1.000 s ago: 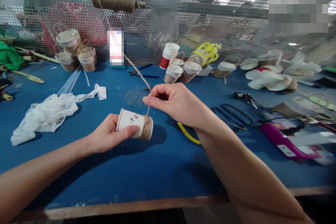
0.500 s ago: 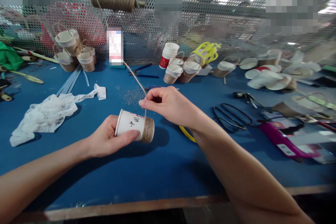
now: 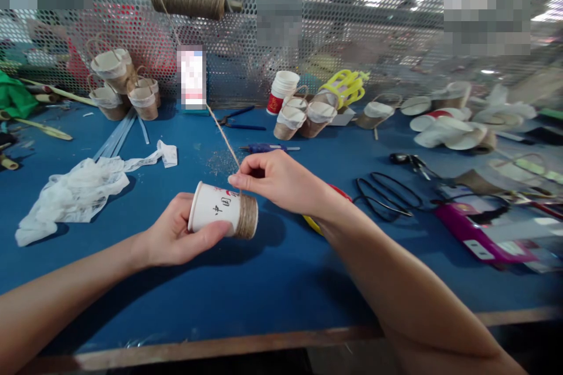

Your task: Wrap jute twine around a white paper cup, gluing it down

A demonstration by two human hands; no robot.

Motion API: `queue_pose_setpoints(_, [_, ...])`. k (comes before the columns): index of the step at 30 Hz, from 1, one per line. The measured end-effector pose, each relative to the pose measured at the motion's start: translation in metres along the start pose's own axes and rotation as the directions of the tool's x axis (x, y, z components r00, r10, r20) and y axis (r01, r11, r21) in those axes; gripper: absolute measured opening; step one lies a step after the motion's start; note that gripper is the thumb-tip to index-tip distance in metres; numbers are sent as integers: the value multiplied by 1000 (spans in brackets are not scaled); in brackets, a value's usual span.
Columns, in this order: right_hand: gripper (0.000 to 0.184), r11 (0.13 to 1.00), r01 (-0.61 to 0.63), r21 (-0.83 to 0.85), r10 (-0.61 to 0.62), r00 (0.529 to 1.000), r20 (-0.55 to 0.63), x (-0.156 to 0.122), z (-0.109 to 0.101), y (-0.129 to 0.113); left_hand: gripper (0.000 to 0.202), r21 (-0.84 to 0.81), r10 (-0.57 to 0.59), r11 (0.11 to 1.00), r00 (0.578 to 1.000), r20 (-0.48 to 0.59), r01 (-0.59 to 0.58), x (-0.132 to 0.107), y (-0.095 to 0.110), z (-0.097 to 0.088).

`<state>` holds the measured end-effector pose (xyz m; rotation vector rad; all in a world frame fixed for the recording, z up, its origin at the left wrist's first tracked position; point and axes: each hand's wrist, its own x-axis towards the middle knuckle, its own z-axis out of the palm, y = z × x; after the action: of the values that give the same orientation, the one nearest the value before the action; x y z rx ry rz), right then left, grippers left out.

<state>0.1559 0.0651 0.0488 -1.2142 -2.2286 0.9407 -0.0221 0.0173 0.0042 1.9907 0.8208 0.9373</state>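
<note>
A white paper cup [image 3: 212,210] with dark characters lies on its side in the air, its mouth to the left. My left hand [image 3: 178,231] is closed around it near the mouth, thumb along the front. Brown twine coils [image 3: 247,218] wrap the cup's base end. My right hand [image 3: 272,179] pinches the twine [image 3: 225,136] between thumb and fingers just above the cup. From there the strand runs up past a propped phone [image 3: 192,77] towards a twine spool [image 3: 188,0] mounted on the mesh.
Twine-wrapped cups with handles [image 3: 144,99] stand at the back left, others [image 3: 290,117] at back centre. Crumpled white fabric [image 3: 74,196] lies left. Pliers [image 3: 241,125], a blue-handled tool [image 3: 264,148], a black cable [image 3: 382,196] and a magenta box [image 3: 479,234] lie about. Perforated metal [image 3: 246,64] backs the table.
My right hand has moved slightly down and left with the twine, closer to the cup. The cup has shifted a little left and turned slightly, showing more red print.
</note>
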Motion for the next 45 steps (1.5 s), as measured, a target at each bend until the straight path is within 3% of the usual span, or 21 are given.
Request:
queue_pose_setpoints(8, [23,1000,-8,0,8,1000,24,1,1,1,29,16,0,1000,999,-36,1,1,1,0])
queue_pose_setpoints(13, [26,999,2,38,-3,999,41,3,2,6,24,-141,-140,981,989,-48,132,0,0,1])
queue_pose_setpoints(17, [24,998,-37,46,35,999,37,8,4,12,11,-426,-364,852,929,-67,303,3,-3,3])
queue_pose_setpoints(21, [22,985,-139,100,146,987,-64,8,1,10,8,-691,-509,654,855,-101,307,12,-4,5])
queue_pose_setpoints(24, [23,989,-124,84,133,985,-114,3,-2,3,10,-768,-589,560,801,-106,310,18,-3,4])
queue_pose_setpoints(30, [23,992,-65,-107,69,997,41,-5,5,-5,15,-810,-635,490,769,-76,324,19,-5,3])
queue_pose_setpoints(33, [23,987,-73,-142,77,997,22,-3,11,-3,17,-799,-631,513,769,-103,314,20,-6,3])
queue_pose_setpoints(36, [23,988,-82,-128,85,996,18,-2,12,0,18,-746,-601,593,784,-158,303,19,-8,4])
queue_pose_setpoints(41, [23,993,-61,102,51,994,100,2,7,8,17,-505,-439,820,862,-255,268,12,-16,5])
queue_pose_setpoints(45, [24,966,-56,251,36,996,86,6,6,13,16,-412,-386,871,891,-239,267,11,-15,0])
